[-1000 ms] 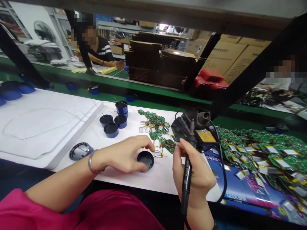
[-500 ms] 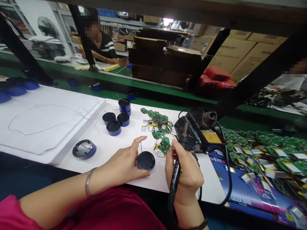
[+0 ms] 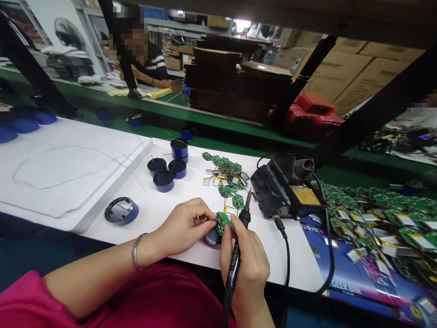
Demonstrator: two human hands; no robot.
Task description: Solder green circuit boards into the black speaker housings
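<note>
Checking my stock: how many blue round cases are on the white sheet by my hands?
6. Four blue cases cluster at the back, the rearmost possibly two stacked; one sits alone at left; one is mostly hidden under the circuit board held by the left hand.

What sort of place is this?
Probably an electronics assembly workshop: the right hand holds a soldering iron, the left hand a green circuit board, more boards lie heaped on the bench, and cartons are stacked behind.

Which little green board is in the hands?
The green board pinched between the left hand and the right hand, which also grips a soldering iron. The other boards lie loose on the white table.
</note>
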